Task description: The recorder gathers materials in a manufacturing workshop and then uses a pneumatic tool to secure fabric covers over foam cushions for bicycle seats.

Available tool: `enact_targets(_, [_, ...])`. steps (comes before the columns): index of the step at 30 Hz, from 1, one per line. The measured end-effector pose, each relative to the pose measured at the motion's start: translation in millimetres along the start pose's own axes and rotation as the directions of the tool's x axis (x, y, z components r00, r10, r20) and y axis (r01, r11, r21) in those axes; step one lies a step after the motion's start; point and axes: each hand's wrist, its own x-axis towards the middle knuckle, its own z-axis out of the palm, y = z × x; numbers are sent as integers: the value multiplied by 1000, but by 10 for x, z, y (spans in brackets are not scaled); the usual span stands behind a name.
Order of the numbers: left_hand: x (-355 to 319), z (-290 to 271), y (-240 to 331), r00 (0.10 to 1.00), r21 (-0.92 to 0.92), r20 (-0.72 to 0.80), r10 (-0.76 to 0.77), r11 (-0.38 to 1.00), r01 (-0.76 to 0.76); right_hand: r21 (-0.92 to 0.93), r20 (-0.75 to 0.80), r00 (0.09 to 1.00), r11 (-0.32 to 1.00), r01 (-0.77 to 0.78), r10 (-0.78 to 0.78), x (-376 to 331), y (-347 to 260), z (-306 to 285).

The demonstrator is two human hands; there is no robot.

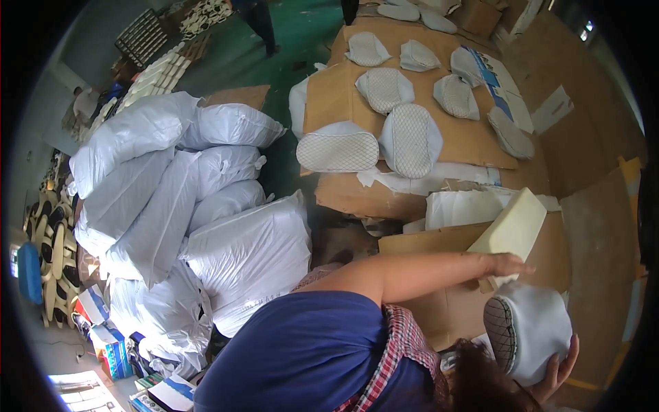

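Observation:
My left arm reaches across to the right, and my left hand (509, 264) is closed over the lower end of a cream foam block (518, 223). The block leans at a slant above a cardboard sheet. At the lower right, my right hand (559, 371) grips the edge of a white cushion cover (539, 326), fingers curled round its outer side. A dark, diamond-patterned side of this cover faces left. The cover bulges, and whether anything fills it cannot be seen. Dark hair and a checked apron strap (395, 357) hide part of the area below.
Several white cushion pieces with quilted tops (412, 141) lie on a cardboard-covered table (329, 89) ahead. Large stuffed white sacks (247, 247) are heaped at the left. A cardboard wall (590, 117) borders the right side. A person's legs (259, 27) show far off on the green floor.

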Motion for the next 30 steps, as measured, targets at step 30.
enact_targets(30, [2054, -1246, 477, 935, 105, 63, 349, 930, -354, 544, 140, 865, 692, -474, 482, 3568, 2105, 591])
